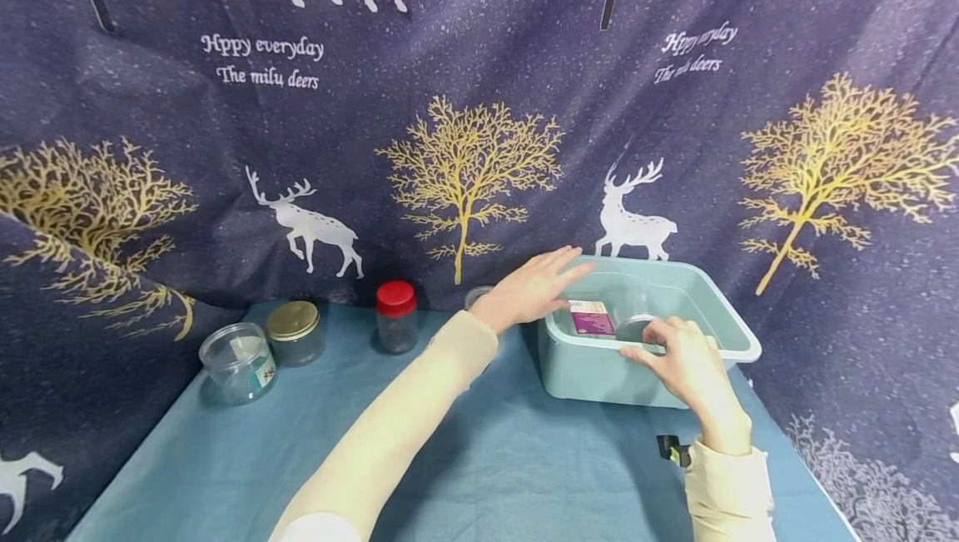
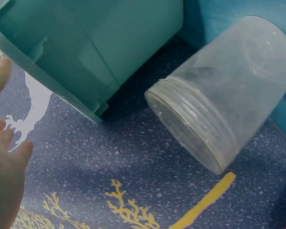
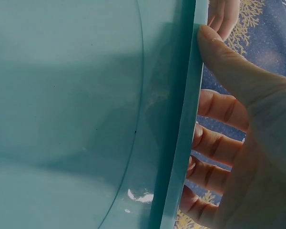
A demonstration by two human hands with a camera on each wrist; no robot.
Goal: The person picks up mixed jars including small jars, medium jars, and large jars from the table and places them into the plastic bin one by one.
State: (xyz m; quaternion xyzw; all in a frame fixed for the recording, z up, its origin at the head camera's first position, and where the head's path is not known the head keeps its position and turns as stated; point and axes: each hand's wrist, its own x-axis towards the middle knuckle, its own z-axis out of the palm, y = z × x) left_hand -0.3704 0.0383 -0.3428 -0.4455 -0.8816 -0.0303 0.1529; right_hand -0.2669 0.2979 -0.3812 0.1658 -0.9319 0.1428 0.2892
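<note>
My right hand is at the front rim of a light teal plastic storage bin. Its thumb touches the rim, while the bent fingers reach over to the inner side. Close by those fingers, inside the bin, a clear jar lies beside a purple-and-white label. My left hand stretches over the bin's left end with straight fingers and holds nothing. Under its wrist, a clear lidless jar stands left of the bin, mostly hidden by the arm in the head view.
On the blue cloth to the left are a jar with a red lid, one with a gold lid and a wide clear jar with a small label. A dark printed curtain hangs behind the table.
</note>
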